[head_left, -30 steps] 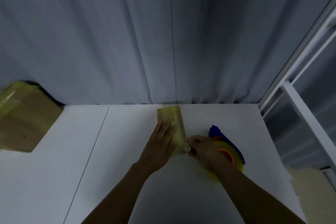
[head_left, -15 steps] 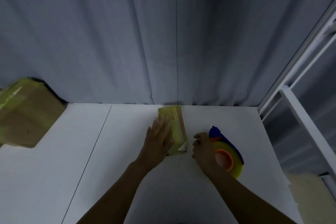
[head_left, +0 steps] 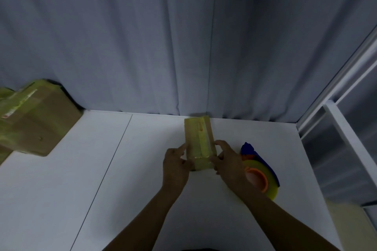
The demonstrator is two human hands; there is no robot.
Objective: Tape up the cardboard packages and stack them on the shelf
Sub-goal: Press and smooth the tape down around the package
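A small cardboard package wrapped in yellowish tape lies on the white table, its long side pointing away from me. My left hand grips its near left edge, and my right hand grips its near right edge, fingers curled on both sides. Just right of my right hand lies a tape dispenser with a blue handle, an orange core and a yellowish roll, partly hidden by my wrist.
Larger taped cardboard packages sit stacked at the table's far left edge. A grey curtain hangs behind the table. A white shelf frame stands at the right, with a pale board below it.
My left hand slid from flat on top of the package to its near left edge. My right hand left the dispenser side and took the package's near right edge.
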